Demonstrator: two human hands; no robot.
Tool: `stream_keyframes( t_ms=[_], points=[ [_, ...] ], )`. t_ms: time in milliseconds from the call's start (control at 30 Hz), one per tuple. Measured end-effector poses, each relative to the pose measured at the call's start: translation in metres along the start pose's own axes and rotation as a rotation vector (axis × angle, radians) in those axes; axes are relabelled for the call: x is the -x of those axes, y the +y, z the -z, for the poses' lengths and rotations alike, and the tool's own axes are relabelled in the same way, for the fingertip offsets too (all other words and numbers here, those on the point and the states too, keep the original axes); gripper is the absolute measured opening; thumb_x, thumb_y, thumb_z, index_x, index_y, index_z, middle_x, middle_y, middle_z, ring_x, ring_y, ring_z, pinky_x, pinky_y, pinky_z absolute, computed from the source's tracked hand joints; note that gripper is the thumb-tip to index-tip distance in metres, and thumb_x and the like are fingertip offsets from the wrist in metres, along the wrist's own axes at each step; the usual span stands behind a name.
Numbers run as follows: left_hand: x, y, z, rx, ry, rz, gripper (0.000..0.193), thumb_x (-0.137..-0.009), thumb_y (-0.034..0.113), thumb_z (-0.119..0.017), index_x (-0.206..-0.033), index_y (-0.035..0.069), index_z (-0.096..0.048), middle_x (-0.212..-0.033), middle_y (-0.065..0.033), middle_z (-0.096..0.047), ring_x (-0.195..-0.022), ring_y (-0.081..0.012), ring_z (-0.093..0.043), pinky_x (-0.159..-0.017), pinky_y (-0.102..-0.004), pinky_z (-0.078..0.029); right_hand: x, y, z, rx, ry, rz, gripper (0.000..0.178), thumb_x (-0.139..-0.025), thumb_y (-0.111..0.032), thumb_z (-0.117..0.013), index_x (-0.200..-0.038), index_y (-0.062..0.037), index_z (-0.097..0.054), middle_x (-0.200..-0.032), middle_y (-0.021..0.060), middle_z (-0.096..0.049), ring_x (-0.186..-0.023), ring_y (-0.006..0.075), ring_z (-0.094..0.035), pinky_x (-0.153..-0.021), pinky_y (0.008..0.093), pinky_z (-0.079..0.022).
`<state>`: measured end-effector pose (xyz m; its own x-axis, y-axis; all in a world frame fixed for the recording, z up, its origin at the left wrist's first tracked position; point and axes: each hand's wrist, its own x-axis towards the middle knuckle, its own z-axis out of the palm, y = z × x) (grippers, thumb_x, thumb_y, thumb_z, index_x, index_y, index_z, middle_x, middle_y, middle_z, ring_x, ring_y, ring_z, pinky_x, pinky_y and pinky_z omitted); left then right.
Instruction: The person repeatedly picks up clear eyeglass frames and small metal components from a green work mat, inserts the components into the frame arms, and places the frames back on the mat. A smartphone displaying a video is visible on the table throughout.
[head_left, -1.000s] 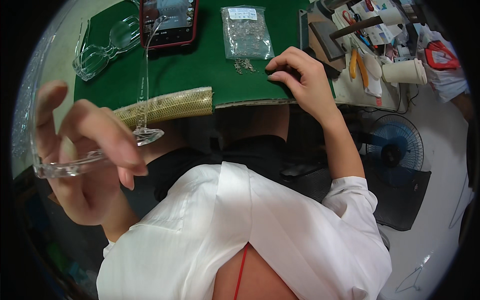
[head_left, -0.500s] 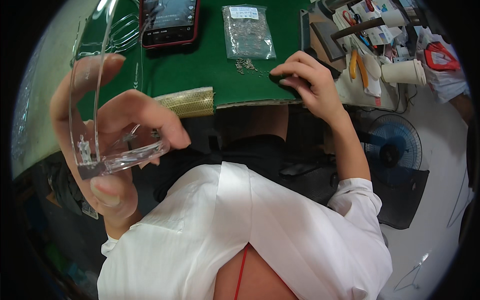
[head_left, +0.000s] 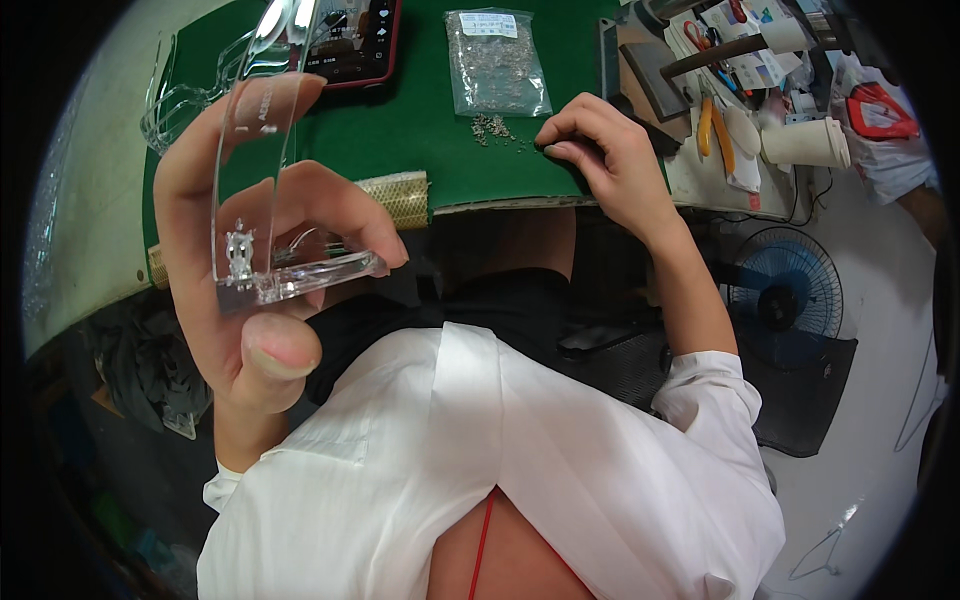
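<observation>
My left hand point(head_left: 195, 280) is raised close to the camera and grips a clear plastic eyeglass frame point(head_left: 245, 180). Its temple stands upright, and a small metal hinge point(head_left: 240, 255) shows at the corner. Over the green mat point(head_left: 420, 135), my right hand point(head_left: 615, 155) has thumb and forefinger pinched together; whether a tiny part is between them is hidden. Beside those fingertips lies a small heap of tiny metal pieces point(head_left: 490, 128), like screws. A clear bag point(head_left: 495, 65) full of similar pieces lies just behind the heap.
More clear plastic frame parts point(head_left: 175, 125) show at the mat's left. A phone in a red case point(head_left: 350, 75) stands at the back. Yellow-handled pliers point(head_left: 715, 130) and a white cup point(head_left: 805, 143) are at the right. A fan point(head_left: 785, 295) stands below the table.
My left hand has moved right with the eyeglass frame, which now overlaps the phone's left side. My right fingertips have shifted slightly left, toward the metal pieces.
</observation>
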<state>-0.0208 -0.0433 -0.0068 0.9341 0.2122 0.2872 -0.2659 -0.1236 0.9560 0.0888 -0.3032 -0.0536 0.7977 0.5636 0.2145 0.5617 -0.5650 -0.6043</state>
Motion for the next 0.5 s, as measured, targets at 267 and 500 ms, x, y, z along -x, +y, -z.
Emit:
stream_keyframes(
  t_ms=[267,500],
  points=[
    [-0.0009,0.0002,-0.0014,0.031,-0.011,0.001,0.105,-0.072,0.077,-0.051,-0.137,-0.001,-0.027,-0.074,-0.0126,-0.061,-0.062,-0.0159,-0.063,-0.041,-0.0158,-0.037,0.0002,-0.0028,-0.0013,0.001,-0.003,0.037,0.011,-0.076,-0.002,-0.067,-0.085,-0.0032,-0.061,-0.080,0.0058,-0.057,-0.071,0.0209,-0.058,-0.062,0.0300,-0.046],
    [-0.0003,-0.0037,0.0001,0.028,-0.025,0.009,0.107,-0.071,0.078,-0.051,-0.137,-0.001,-0.026,-0.075,-0.0126,-0.061,-0.062,-0.0163,-0.063,-0.041,-0.0166,-0.038,-0.0060,-0.0041,-0.0058,0.060,0.005,0.106,0.012,-0.075,-0.006,-0.069,-0.081,-0.0033,-0.059,-0.075,0.0062,-0.055,-0.070,0.0233,-0.057,-0.060,0.0319,-0.046]
  ],
)
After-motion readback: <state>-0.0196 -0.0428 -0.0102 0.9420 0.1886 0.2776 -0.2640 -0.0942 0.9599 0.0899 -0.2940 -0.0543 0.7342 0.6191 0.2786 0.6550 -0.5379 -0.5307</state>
